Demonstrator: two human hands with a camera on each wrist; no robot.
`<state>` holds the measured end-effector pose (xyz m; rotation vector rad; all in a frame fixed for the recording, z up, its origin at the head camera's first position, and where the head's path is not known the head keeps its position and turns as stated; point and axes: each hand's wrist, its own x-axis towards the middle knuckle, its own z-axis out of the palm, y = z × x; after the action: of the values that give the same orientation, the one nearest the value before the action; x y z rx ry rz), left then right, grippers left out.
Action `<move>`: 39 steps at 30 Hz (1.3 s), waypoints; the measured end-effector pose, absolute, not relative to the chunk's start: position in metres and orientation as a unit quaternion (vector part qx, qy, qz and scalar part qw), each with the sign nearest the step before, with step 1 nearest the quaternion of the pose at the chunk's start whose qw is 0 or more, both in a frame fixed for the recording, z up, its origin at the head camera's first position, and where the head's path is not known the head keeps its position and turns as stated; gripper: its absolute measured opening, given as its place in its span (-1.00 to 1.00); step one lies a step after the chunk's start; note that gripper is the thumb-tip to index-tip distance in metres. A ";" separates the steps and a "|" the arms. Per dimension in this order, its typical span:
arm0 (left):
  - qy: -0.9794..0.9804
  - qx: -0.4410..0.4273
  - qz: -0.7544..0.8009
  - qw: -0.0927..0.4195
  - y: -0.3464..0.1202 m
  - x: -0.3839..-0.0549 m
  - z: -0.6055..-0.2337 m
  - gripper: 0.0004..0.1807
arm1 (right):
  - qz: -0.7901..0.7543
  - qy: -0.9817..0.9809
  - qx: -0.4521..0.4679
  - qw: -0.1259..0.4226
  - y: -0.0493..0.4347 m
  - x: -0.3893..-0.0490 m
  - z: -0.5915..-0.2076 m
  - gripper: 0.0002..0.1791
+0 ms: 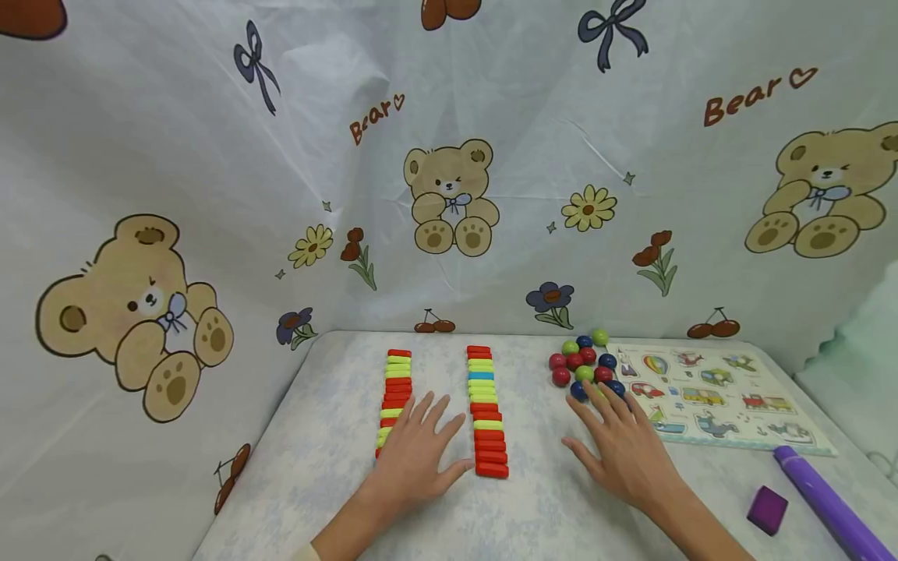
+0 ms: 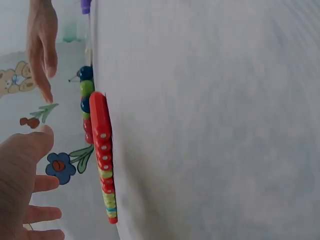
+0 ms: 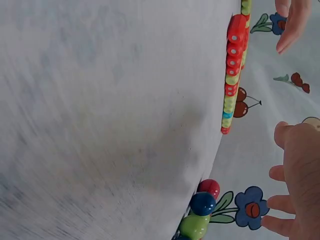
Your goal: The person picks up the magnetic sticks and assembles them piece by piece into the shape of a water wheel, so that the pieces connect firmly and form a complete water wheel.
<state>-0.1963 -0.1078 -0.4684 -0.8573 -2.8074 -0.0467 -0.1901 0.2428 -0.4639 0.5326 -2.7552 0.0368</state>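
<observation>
Two bare hands above the desk (image 1: pixel 536 475), palms down. Left hand (image 1: pixel 415 448) at lower centre of the head frame: grip spread, fingers fanned, thumb out to the side. Right hand (image 1: pixel 624 448) at lower right of centre: grip also spread, fingers slightly bent. Both wrist views show the hands raised off the surface.

Sticks: two columns, mid-frame. Left column (image 1: pixel 398 383), red and yellow-green, runs down behind the left hand, which hides its lower part. Right column (image 1: pixel 486 408), same colours plus one blue stick near the top, fully visible; left thumb tip appears just beside its lower end. Left wrist view shows pale dots on the ends of several red sticks.

Balls (image 1: pixel 588 357): red, green and blue cluster, right of centre, just beyond the right fingertips in the head view, partly overlapped by them. Picture board (image 1: pixel 749 430) to the right of the balls. Purple block (image 1: pixel 768 510) and purple tube (image 1: pixel 835 505) at lower right, near each other. Bear-print cloth (image 1: pixel 519 101) fills the upper frame.
</observation>
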 end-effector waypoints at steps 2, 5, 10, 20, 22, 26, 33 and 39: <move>-0.944 -0.314 -0.042 0.098 -0.102 -0.192 -0.469 -0.32 | 0.014 -0.967 0.191 0.168 0.244 -0.197 -0.465 -0.24; -0.929 -0.352 -0.066 0.093 -0.092 -0.186 -0.471 -0.46 | 0.015 -0.965 0.195 0.175 0.247 -0.211 -0.467 -0.27; -0.917 -0.389 -0.066 0.064 -0.078 -0.180 -0.476 -0.61 | 0.022 -0.961 0.202 0.190 0.256 -0.236 -0.472 -0.39; -0.915 -0.401 -0.047 0.020 -0.064 -0.181 -0.483 -0.84 | 0.010 -0.960 0.211 0.184 0.273 -0.270 -0.488 -0.51; -0.913 -0.404 -0.043 0.021 -0.063 -0.183 -0.484 -0.82 | 0.017 -0.960 0.210 0.183 0.272 -0.272 -0.488 -0.51; -0.916 -0.400 -0.030 0.024 -0.058 -0.186 -0.482 -0.75 | 0.057 -0.961 0.217 0.162 0.264 -0.265 -0.485 -0.55; -0.936 -0.350 -0.021 -0.031 -0.051 -0.189 -0.472 -0.61 | 0.139 -0.959 0.247 0.013 0.232 -0.227 -0.471 -0.63; -0.939 -0.331 -0.071 -0.061 -0.051 -0.193 -0.470 -0.71 | 0.217 -0.933 0.271 -0.088 0.208 -0.200 -0.467 -0.62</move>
<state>-0.1930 -0.0511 -0.4695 -1.0818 -3.0713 -0.2338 -0.2000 0.2080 -0.4667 0.9036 -3.1090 0.7240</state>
